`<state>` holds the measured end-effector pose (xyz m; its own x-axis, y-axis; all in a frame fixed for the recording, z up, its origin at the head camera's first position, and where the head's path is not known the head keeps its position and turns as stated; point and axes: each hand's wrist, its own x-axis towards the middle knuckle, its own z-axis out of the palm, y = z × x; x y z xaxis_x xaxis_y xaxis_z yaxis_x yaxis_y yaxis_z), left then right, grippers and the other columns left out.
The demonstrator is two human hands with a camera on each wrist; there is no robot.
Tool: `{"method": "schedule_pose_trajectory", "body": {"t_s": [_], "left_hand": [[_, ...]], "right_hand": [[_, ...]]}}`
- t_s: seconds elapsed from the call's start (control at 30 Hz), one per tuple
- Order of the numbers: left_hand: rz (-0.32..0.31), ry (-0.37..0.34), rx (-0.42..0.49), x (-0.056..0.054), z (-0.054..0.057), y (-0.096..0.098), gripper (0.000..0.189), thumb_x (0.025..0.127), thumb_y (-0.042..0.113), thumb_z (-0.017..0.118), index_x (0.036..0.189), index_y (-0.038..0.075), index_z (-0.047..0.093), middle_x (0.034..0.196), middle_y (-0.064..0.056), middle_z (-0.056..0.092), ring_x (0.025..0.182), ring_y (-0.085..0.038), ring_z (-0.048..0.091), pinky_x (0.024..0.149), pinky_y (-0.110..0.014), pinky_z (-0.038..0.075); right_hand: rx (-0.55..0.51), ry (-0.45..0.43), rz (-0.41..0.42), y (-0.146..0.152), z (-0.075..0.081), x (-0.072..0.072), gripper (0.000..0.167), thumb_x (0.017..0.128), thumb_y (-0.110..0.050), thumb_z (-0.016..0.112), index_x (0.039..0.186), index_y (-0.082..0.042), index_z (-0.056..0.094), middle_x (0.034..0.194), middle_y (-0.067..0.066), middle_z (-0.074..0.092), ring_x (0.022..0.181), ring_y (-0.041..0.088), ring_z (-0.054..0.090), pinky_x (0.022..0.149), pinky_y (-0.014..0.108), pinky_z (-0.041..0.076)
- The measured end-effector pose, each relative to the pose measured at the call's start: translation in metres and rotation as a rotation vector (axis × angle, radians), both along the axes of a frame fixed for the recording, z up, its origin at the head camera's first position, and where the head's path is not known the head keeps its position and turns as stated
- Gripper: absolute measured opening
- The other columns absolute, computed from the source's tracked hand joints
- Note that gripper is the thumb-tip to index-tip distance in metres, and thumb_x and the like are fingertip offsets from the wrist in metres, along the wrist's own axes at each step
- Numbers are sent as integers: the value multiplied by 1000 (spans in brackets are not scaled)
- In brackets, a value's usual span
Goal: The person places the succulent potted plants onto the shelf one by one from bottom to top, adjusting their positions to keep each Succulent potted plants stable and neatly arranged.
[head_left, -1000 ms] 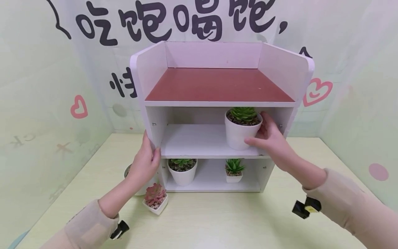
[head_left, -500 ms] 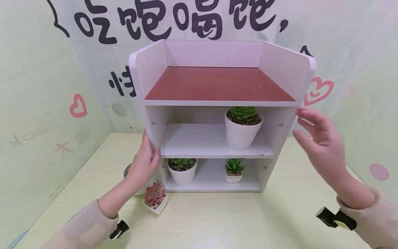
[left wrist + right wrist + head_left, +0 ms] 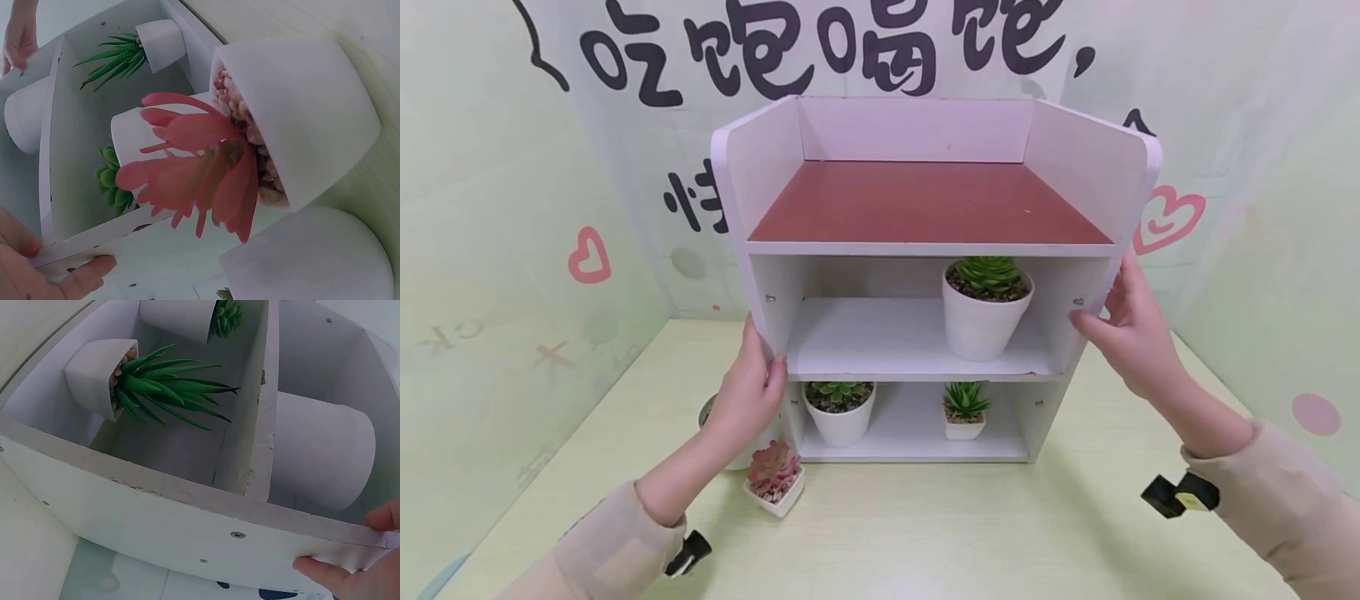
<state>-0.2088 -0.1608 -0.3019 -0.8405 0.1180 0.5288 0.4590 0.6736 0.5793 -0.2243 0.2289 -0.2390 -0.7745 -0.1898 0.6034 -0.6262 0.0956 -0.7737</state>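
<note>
A small white shelf unit (image 3: 932,200) with a reddish-brown top board stands on the table. My left hand (image 3: 747,398) grips its left side panel, thumb toward the inner face and fingers round the outside. On the opposite side, my right hand (image 3: 1138,337) holds the right side panel the same way. A green succulent in a large white pot (image 3: 983,327) sits on the middle level, to the right. Below it are a leafy succulent in a round pot (image 3: 841,417) and a spiky plant in a small square pot (image 3: 964,410).
Outside the unit, by its lower left corner, a pink succulent in a white square pot (image 3: 777,478) stands on the table (image 3: 910,533). Another white pot (image 3: 312,256) is beside it, partly hidden behind my left arm in the head view. Printed curtains surround the table.
My right hand has let go of the large potted succulent on the middle level, swung out to the right and taken hold of the right side panel. My left hand has stayed put.
</note>
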Motion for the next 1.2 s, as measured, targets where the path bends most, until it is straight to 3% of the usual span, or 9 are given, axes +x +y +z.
{"method": "schedule_pose_trajectory", "body": {"t_s": [0.33,0.57,0.7,0.9,1.2], "left_hand": [[-33,-15,0,-2,4,-2,65,91,-2,40,144,2,3,140,-29,29,123,-45,37,92,-57,40],[-112,-119,-20,-1,7,-19,69,96,12,45,147,11,0,143,-24,27,120,-43,43,90,-52,45],[-92,-206,-12,4,6,-39,71,96,27,45,147,8,-2,145,-25,24,121,-46,40,94,-55,40],[-25,-331,-32,11,-6,-71,76,96,32,46,146,5,-3,146,-27,20,124,-51,30,97,-65,29],[-3,-474,-92,15,-35,-103,88,90,33,57,144,-5,-2,141,-37,16,118,-57,31,91,-64,36]], "right_hand": [[23,31,10,0,-2,-5,71,80,17,41,142,-16,27,126,13,38,113,20,44,81,15,49],[27,22,-8,-1,-3,-5,70,81,16,42,141,-16,27,127,14,38,114,21,44,82,14,48],[52,20,-28,-1,-2,-5,70,81,15,43,141,-17,27,128,14,38,114,19,44,81,13,48],[35,25,19,2,-2,-7,72,81,17,43,142,-17,26,128,15,37,114,20,44,80,15,50],[53,-10,163,14,-8,-13,80,78,20,49,144,-16,22,133,14,34,117,19,44,81,21,51]]}}
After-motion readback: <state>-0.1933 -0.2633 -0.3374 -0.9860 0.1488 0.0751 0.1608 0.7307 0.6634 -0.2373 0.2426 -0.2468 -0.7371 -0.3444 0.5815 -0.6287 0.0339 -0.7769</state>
